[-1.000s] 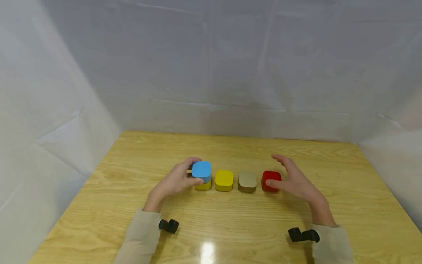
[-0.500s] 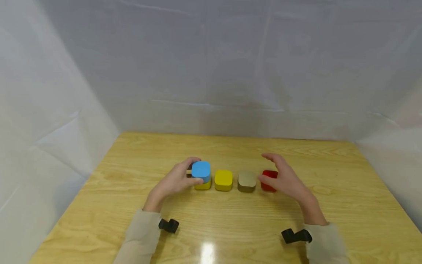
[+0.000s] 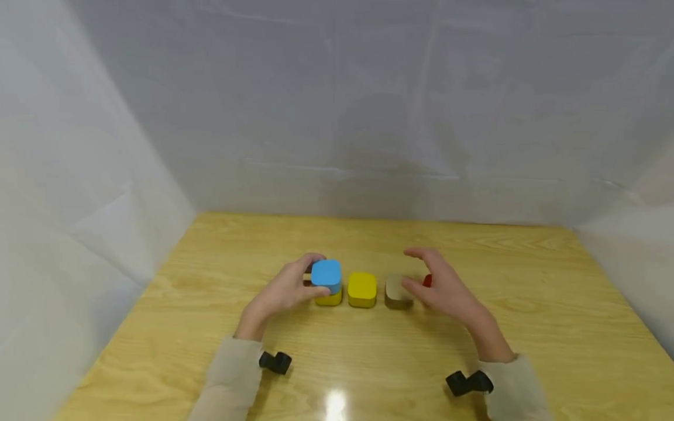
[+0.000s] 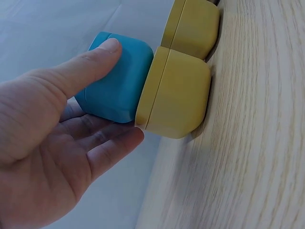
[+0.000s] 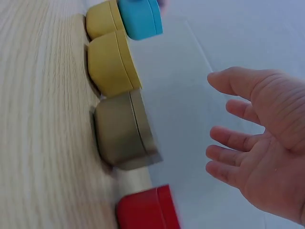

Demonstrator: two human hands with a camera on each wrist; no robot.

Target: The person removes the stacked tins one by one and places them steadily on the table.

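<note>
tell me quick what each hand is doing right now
Left hand: grips the blue block stacked on a yellow block.
Right hand: open, holding nothing, above the tan block.

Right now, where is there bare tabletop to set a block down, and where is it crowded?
Bare wood lies behind the row up to the back edge of the table, and at both far sides. The middle is crowded: the left hand holds the blue block on a yellow one, and the right hand hovers over the tan block and red block.

Left hand [image 4: 52, 143] gripping rounded blue block [image 4: 116, 81], thumb on one face, fingers beneath. Stacked directly on rounded yellow block [image 4: 178, 93], resting on light wooden surface [image 4: 252, 143]. Second yellow block [image 4: 193, 26] just beyond.
</note>
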